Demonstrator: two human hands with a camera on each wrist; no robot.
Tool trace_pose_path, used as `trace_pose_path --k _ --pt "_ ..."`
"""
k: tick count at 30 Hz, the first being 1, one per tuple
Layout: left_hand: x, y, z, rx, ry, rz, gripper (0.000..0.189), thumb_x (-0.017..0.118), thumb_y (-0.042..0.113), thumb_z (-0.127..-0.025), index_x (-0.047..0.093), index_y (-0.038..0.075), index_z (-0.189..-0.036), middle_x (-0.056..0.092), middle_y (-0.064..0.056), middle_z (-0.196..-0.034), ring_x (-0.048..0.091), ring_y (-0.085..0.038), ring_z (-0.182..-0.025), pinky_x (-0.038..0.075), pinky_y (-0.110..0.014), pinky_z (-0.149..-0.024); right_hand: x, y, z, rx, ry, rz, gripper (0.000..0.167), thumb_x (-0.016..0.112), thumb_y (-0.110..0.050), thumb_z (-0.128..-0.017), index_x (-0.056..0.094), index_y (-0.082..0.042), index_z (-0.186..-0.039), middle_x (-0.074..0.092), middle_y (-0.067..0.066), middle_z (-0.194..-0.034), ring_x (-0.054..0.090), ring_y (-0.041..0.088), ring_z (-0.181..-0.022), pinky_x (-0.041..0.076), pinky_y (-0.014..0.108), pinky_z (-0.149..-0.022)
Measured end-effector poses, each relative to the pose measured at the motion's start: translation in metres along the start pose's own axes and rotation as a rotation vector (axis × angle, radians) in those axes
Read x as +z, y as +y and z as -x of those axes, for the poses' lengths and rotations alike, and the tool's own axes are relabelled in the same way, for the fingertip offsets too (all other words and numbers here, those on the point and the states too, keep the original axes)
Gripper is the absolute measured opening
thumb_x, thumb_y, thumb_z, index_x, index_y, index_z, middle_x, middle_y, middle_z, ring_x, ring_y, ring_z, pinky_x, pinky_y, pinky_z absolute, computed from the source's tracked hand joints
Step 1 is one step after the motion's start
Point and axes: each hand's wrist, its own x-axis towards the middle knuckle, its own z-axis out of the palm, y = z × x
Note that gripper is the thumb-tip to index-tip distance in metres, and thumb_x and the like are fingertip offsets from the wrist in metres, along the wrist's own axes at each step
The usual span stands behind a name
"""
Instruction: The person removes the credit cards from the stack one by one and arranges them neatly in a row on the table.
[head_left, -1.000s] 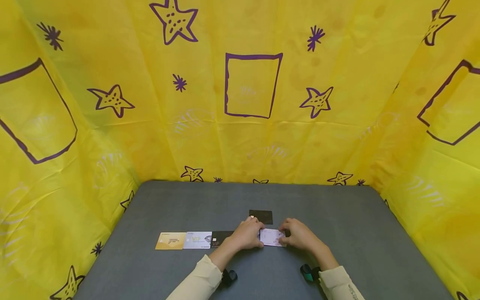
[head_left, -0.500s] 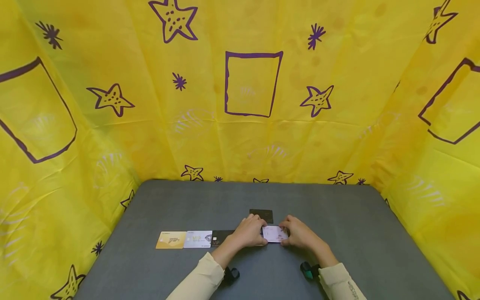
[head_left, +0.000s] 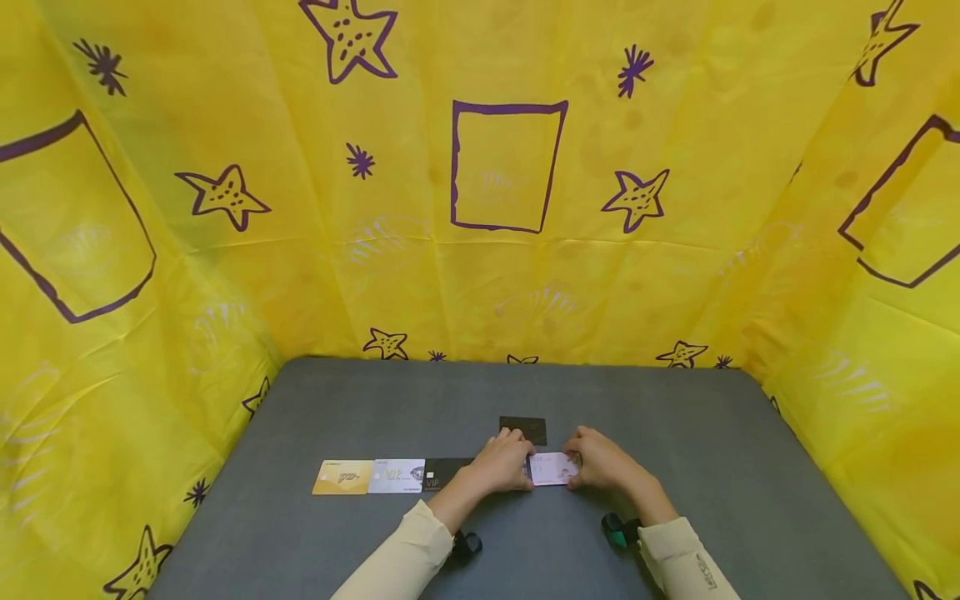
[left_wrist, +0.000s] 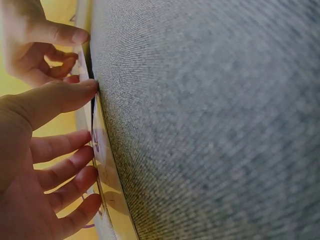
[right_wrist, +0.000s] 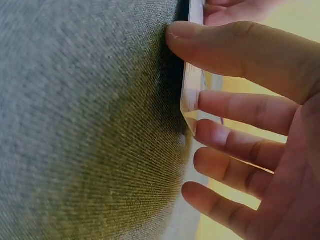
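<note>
A pale pinkish-white card (head_left: 552, 469) lies between the two hands at the right end of a row of cards. My right hand (head_left: 603, 461) grips its right end, with thumb on the near edge and index finger on the far edge. At its left end, my left hand (head_left: 501, 462) pinches near the corners with thumb and index finger. The left wrist view shows the left thumb (left_wrist: 82, 90) at the junction of the pale card with the neighbouring card (left_wrist: 112, 192). The left hand hides part of the row in the head view.
To the left lie a gold card (head_left: 342, 477), a white VIP card (head_left: 397, 476) and a black VIP card (head_left: 444, 473), edge to edge. Another black card (head_left: 524, 429) lies behind the hands. Yellow patterned cloth (head_left: 510, 283) walls surround the grey table (head_left: 360, 550).
The pale card, between both hands throughout, moved slightly away and right, then settled flatter beside the row. The other visible cards have stayed put.
</note>
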Motion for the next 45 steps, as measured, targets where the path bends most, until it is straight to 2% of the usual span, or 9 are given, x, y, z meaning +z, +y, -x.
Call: trace_pose_path --k 5,12,19,33,45 --pt "0.0 0.0 0.002 0.004 -0.013 0.014 0.044 0.085 0.035 -0.07 0.071 0.016 -0.108 0.061 0.0 -0.104 0.052 -0.016 -0.099 0.043 -0.03 -0.08 0.004 -0.001 0.001 -0.023 0.0 0.007 0.041 0.089 -0.018 -0.062 0.072 -0.003 -0.096 0.052 0.0 -0.084 0.044 0.01 -0.075 0.038 0.024 -0.065" --pt "-0.001 -0.003 0.004 0.039 -0.032 0.013 0.049 0.086 0.034 -0.07 0.071 0.017 -0.113 0.059 0.001 -0.103 0.053 -0.017 -0.1 0.043 -0.03 -0.08 0.006 -0.001 0.002 0.009 -0.011 -0.025 0.041 0.088 -0.017 -0.063 0.072 -0.002 -0.098 0.051 0.001 -0.084 0.043 0.011 -0.074 0.036 0.024 -0.064" --pt "-0.001 -0.003 0.005 0.047 -0.028 0.029 0.046 0.084 0.034 -0.073 0.071 0.017 -0.113 0.06 0.001 -0.103 0.053 -0.017 -0.099 0.043 -0.03 -0.08 0.008 -0.001 0.002 0.025 -0.02 -0.034 0.039 0.087 -0.017 -0.066 0.074 -0.005 -0.101 0.052 -0.001 -0.084 0.043 0.01 -0.074 0.035 0.024 -0.065" --pt "0.001 -0.001 0.005 0.034 -0.007 0.015 0.04 0.084 0.034 -0.073 0.073 0.017 -0.107 0.06 0.003 -0.1 0.056 -0.021 -0.103 0.045 -0.032 -0.08 0.012 -0.004 0.003 0.049 0.021 -0.067 0.035 0.086 -0.011 -0.066 0.077 -0.006 -0.099 0.052 -0.003 -0.081 0.042 0.008 -0.07 0.034 0.022 -0.061" --pt "0.0 -0.001 0.004 0.013 -0.004 0.022 0.037 0.085 0.033 -0.072 0.072 0.017 -0.104 0.059 0.003 -0.099 0.056 -0.021 -0.104 0.044 -0.032 -0.079 0.013 -0.006 0.0 0.081 0.032 -0.069 0.034 0.087 -0.008 -0.064 0.077 -0.008 -0.097 0.054 -0.003 -0.084 0.047 0.01 -0.074 0.039 0.025 -0.065"
